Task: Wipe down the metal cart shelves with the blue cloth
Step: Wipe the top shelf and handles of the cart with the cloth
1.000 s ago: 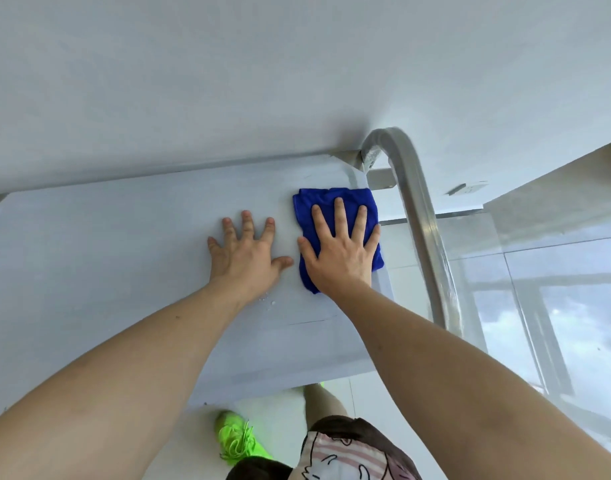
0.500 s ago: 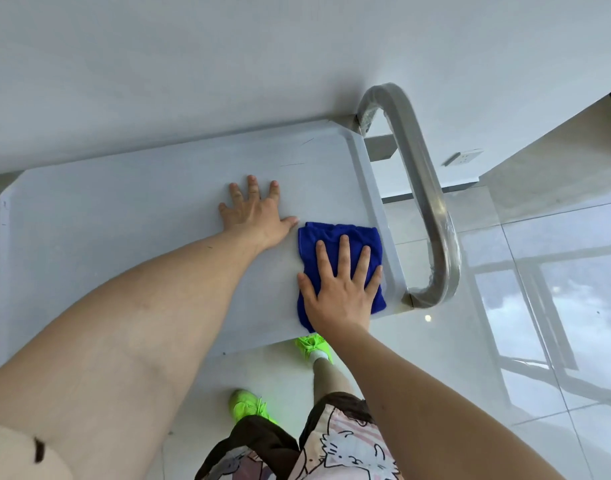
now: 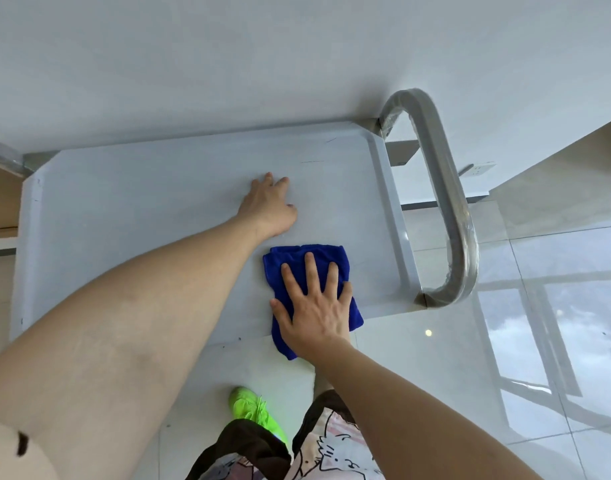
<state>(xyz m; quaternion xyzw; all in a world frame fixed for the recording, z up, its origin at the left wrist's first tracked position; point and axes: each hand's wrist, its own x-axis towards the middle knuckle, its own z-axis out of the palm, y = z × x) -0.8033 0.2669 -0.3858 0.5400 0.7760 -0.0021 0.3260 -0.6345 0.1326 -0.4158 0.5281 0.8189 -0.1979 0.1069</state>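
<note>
The metal cart's top shelf (image 3: pixel 141 216) is a pale grey tray seen from above. A folded blue cloth (image 3: pixel 307 261) lies near the shelf's front edge, right of the middle, and hangs a little over that edge. My right hand (image 3: pixel 314 306) presses flat on the cloth with fingers spread. My left hand (image 3: pixel 269 206) rests palm down on the bare shelf just behind the cloth, holding nothing.
The cart's curved metal handle (image 3: pixel 446 202) rises at the shelf's right end. A white wall (image 3: pixel 262 64) stands right behind the cart. Glossy floor tiles (image 3: pixel 505 341) spread to the right. My green shoe (image 3: pixel 255 410) is on the floor below the shelf's front edge.
My right hand has dragged the cloth from the far right corner toward the front edge and slightly left. My left hand has stayed flat on the shelf.
</note>
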